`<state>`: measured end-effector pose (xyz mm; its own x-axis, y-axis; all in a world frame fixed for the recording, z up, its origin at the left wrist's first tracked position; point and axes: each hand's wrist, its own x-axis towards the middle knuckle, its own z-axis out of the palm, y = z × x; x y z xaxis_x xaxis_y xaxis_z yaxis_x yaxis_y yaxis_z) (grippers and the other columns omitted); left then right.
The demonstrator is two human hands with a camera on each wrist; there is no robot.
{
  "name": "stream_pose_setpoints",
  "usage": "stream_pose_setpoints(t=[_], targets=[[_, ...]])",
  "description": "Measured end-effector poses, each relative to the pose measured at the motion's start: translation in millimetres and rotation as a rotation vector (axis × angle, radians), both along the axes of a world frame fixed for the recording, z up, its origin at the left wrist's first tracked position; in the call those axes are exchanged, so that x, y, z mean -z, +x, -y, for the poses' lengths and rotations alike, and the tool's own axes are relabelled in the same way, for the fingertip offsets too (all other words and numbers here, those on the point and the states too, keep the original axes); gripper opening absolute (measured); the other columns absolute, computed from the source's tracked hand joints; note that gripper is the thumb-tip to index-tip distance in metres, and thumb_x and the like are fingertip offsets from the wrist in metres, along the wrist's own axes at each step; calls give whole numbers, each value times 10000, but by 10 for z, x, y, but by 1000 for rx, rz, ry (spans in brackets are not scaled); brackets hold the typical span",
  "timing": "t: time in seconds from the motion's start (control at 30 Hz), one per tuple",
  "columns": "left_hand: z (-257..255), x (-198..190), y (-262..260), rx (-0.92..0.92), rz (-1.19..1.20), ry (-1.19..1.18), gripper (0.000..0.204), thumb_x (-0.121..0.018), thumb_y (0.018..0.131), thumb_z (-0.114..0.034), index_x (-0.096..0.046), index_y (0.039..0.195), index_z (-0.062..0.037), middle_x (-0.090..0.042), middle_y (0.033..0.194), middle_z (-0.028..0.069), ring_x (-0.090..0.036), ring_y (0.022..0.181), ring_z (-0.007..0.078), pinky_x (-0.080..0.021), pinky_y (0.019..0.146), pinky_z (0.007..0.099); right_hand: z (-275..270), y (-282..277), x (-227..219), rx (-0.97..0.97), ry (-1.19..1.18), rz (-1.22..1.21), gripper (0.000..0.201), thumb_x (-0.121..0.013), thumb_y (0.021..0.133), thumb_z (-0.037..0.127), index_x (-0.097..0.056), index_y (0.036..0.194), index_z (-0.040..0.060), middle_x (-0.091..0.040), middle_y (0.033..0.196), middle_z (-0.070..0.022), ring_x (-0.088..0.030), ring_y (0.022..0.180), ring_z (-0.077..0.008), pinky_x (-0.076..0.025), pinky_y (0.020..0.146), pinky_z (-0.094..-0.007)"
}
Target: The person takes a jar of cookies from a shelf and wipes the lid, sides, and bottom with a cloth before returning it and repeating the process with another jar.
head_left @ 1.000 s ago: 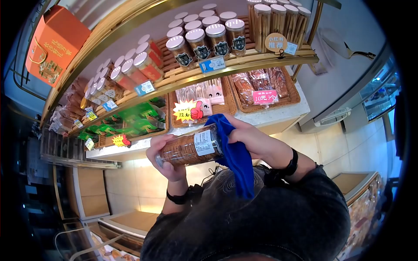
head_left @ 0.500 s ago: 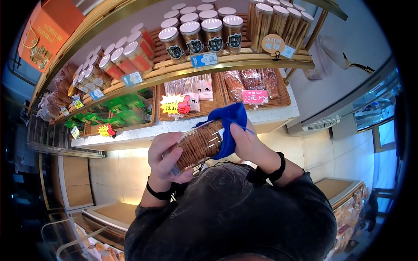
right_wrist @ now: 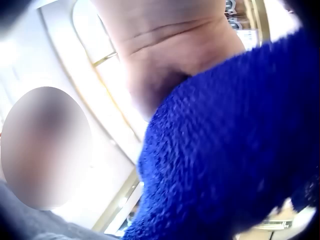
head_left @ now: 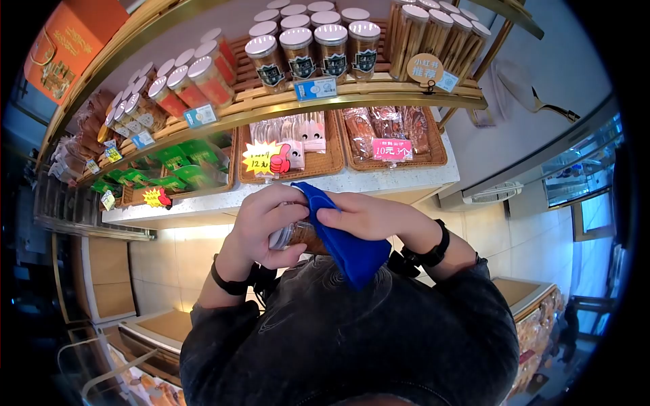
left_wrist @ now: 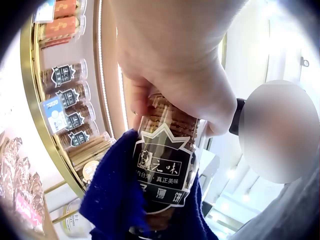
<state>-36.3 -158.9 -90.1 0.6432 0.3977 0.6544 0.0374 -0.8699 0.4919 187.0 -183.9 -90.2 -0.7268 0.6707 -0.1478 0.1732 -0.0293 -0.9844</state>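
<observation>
A clear jar of stacked round biscuits [head_left: 305, 238] with a black label [left_wrist: 167, 167] lies tilted in front of the person's chest. My left hand [head_left: 261, 227] grips it around one end, fingers over the top and thumb below. A blue cloth [head_left: 347, 250] is wrapped about the other end, which it mostly hides. Through the cloth my right hand [head_left: 371, 216] holds that end, thumb pressed on the fabric close to the left fingertips. In the right wrist view the fluffy cloth [right_wrist: 225, 145] covers most of the right fingers.
Ahead, a slatted wooden shelf [head_left: 237, 96] bears rows of lidded jars [head_left: 296, 51]. Below it, wicker baskets of packaged snacks [head_left: 389, 132] stand on a pale counter [head_left: 223, 203]. An orange gift box [head_left: 71, 51] sits at the upper left. Low display cases [head_left: 156, 331] are behind the person.
The right hand and cloth have moved left along the jar, covering more of it. The left hand has turned, its back now more toward the head camera. The view has shifted slightly right.
</observation>
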Motion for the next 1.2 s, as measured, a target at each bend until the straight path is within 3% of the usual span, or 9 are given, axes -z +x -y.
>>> stream_pose_setpoints(t=[0.13,0.37,0.53,0.63,0.7,0.77,0.97,1.1,1.2], targets=[[4,2,-84,13,20,-53,396,-695,632,-276,-615,921,-18,-591,955,161,-605,792,308,-508,671,360,-102,33,501,-137,-462,-53,581,-252,998,434,-422,1298,-33,-565,1192,-133,-560,1063,-175,-453,928,-310],[28,-7,39,113,-21,-180,399,-695,629,-244,-609,936,-4,-592,963,160,-600,816,308,-504,692,354,-101,-8,236,-165,-125,96,585,-317,983,451,-408,1312,-25,-574,1152,-114,-540,1043,-163,-418,919,-301],[-14,-43,-154,12,44,-154,403,-673,636,-252,-612,933,15,-599,943,166,-596,836,307,-491,720,355,-103,83,212,-234,-270,167,573,-377,972,443,-387,1339,2,-570,1119,-85,-510,1000,-123,-412,889,-283],[-11,81,-236,-70,148,-204,396,-644,678,-255,-598,945,33,-604,926,178,-589,855,301,-469,763,355,25,124,602,-136,-254,-94,588,-383,965,464,-388,1335,6,-552,1147,-68,-490,1029,-108,-404,901,-286],[-4,164,-185,-240,325,-262,389,-634,716,-262,-580,954,41,-599,920,178,-581,869,279,-460,775,349,83,39,694,241,-173,-385,640,-388,949,506,-369,1339,0,-516,1203,-67,-473,1089,-122,-385,940,-292],[25,273,-109,-281,356,-324,362,-579,788,-257,-546,996,38,-594,931,164,-575,890,244,-452,801,338,126,-72,648,320,-24,-674,770,-481,884,561,-301,1353,-21,-457,1294,-100,-457,1174,-174,-373,988,-324],[61,521,50,-149,731,-1070,389,-464,853,-339,-487,1045,0,-539,1000,145,-552,976,235,-438,870,346,90,4,383,263,52,-512,687,-701,762,215,-357,1323,17,-502,1232,-105,-488,1146,-181,-403,954,-328],[53,629,40,-70,652,-1148,375,-446,865,-335,-479,1046,-8,-550,992,147,-556,970,233,-438,866,342,23,112,320,229,226,-331,642,-716,713,166,-439,1269,3,-507,1177,-82,-493,1078,-168,-380,948,-313],[89,606,67,-36,712,-1098,311,-452,880,-245,-488,1068,0,-565,999,120,-556,958,190,-430,866,304,95,52,503,403,136,-409,473,-599,861,267,-487,1223,-17,-561,1081,-63,-531,1001,-149,-418,887,-295]])
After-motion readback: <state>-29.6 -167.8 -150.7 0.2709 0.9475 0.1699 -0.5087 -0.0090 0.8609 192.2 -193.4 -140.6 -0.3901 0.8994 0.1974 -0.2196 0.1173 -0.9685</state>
